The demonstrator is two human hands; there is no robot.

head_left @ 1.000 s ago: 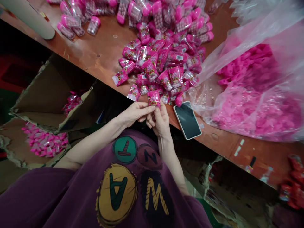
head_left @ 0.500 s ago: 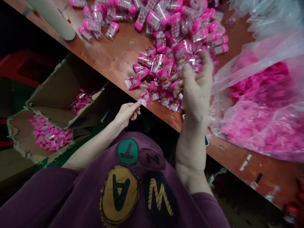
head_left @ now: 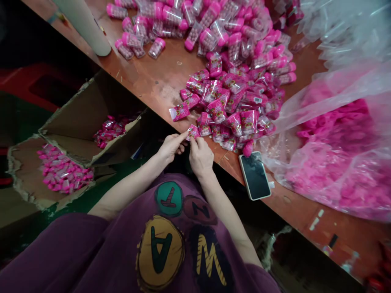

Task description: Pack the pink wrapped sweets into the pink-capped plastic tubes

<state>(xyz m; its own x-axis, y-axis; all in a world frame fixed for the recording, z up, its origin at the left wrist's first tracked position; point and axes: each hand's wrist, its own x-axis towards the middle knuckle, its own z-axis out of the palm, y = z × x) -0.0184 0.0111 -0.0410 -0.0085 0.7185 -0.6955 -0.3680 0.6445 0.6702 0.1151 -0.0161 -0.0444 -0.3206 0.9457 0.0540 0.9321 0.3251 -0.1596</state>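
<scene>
At the table's near edge, my left hand (head_left: 171,148) pinches a small pink printed wrapper (head_left: 193,131) between thumb and fingers. My right hand (head_left: 201,156) is closed at the same wrapper, its fingertips pressed to the lower edge. The two hands almost touch, and they partly cover the wrapper. Just beyond them lies a heap of shiny pink printed packets (head_left: 218,106). Behind that heap are many clear bottles with pink caps (head_left: 209,38), filled with small pale pink balls.
A phone (head_left: 256,176) lies at the table edge, right of my hands. Clear plastic bags of pink pieces (head_left: 332,158) cover the right side. Cardboard boxes (head_left: 76,112) holding pink items stand below left. A pale post (head_left: 88,28) rises at the table's far left.
My right hand has come down from over the packet heap to the wrapper beside my left hand, uncovering the phone. The left hand keeps its pinch. The whole view has shifted slightly.
</scene>
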